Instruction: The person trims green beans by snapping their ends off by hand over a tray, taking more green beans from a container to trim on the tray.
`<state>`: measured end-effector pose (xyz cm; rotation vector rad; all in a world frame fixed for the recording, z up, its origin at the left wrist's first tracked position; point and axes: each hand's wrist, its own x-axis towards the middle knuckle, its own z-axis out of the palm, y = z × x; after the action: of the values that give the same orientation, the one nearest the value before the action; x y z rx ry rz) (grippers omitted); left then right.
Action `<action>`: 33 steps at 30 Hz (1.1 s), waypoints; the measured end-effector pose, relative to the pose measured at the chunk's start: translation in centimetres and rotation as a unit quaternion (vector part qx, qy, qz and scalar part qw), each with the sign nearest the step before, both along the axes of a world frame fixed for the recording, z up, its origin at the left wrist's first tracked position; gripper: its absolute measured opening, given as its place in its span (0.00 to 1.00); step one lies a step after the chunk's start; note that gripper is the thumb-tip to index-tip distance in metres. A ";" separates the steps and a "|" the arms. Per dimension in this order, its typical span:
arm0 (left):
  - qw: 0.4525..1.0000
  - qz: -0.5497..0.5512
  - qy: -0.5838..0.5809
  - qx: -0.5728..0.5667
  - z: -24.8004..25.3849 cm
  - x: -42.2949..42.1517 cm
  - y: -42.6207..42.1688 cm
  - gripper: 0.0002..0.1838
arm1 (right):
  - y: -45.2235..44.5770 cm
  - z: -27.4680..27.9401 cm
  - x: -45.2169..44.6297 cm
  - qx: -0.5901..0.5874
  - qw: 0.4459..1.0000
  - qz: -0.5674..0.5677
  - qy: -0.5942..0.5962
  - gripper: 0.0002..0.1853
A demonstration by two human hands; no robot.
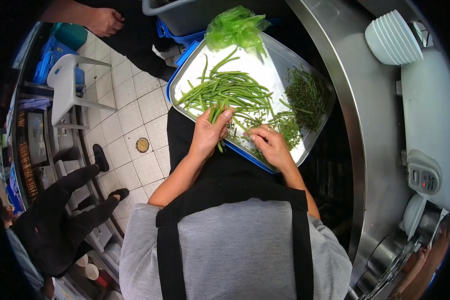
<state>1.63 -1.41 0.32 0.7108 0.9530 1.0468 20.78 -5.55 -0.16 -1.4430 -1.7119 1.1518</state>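
Long green beans (pixel 232 87) lie in a loose pile in a white tray (pixel 187 75) at my lap. My left hand (pixel 211 127) is closed round a small bunch of beans over the tray's near edge. Beside it, my right hand (pixel 270 144) pinches the end of one bean that slants up towards the left hand. Small green trimmings (pixel 289 131) are scattered by my right hand. A darker heap of thin stalks (pixel 306 97) fills the tray's right side. A crumpled green plastic bag (pixel 235 29) rests at the far edge.
A steel counter (pixel 352 125) curves along the right, with stacked white bowls (pixel 392 39), a white appliance (pixel 425 175) and pots (pixel 385 255). A white stool (pixel 67 85) stands on the tiled floor at left. One person's hand (pixel 106 21) shows top left; another person (pixel 55 220) is lower left.
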 end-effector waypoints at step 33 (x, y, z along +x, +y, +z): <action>0.989 -0.080 0.112 -0.051 0.4 -0.2 0.3 0.07 | 1.3 1.8 1.8 0.287 0.906 -0.086 -0.298 0.08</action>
<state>1.46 -1.11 0.72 0.8180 1.1154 0.7815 22.54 -4.21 1.60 -1.5885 -2.0274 0.0528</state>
